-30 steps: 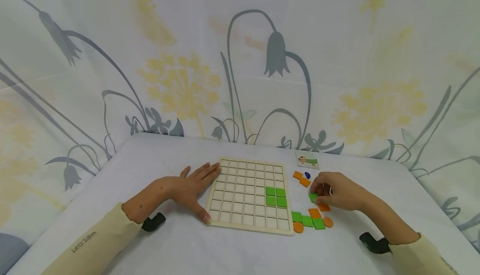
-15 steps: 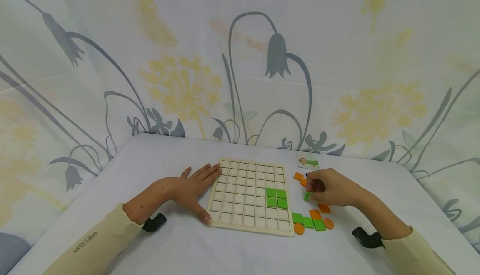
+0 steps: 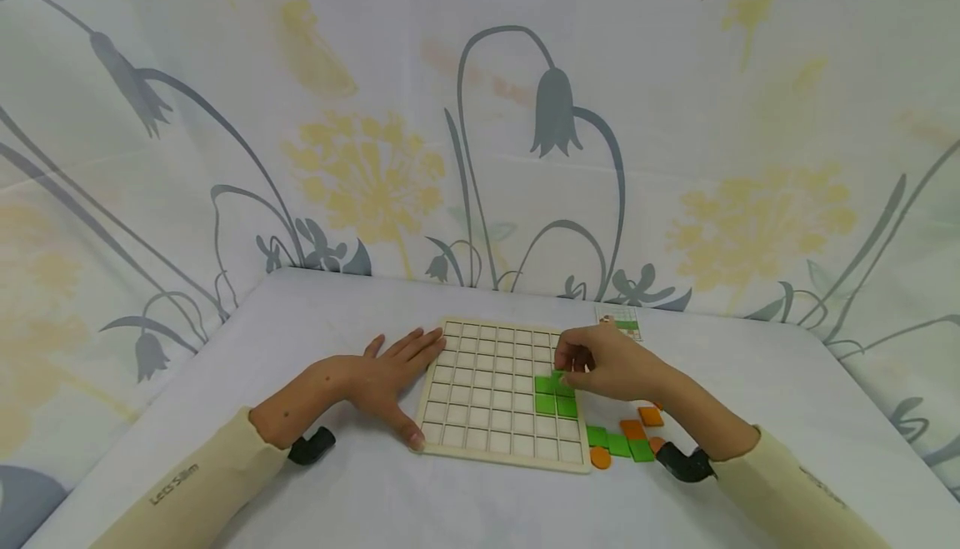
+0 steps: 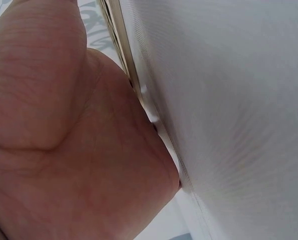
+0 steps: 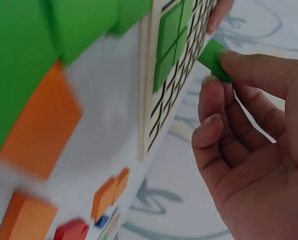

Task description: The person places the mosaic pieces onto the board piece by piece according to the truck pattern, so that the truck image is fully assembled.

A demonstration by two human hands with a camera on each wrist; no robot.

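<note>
Our right hand point(image 3: 613, 363) pinches a green tile point(image 5: 212, 56) – let's hold it flat over the board point(image 3: 480, 397) below, straight-fingered left hand point(image 3: 384, 384) steadying.

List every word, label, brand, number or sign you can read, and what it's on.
"Lets S...": on the left sleeve; the rest is too blurred to read surely.
Right sleeve: lettering, too blurred to read.
Picture card: no text legible.
</note>
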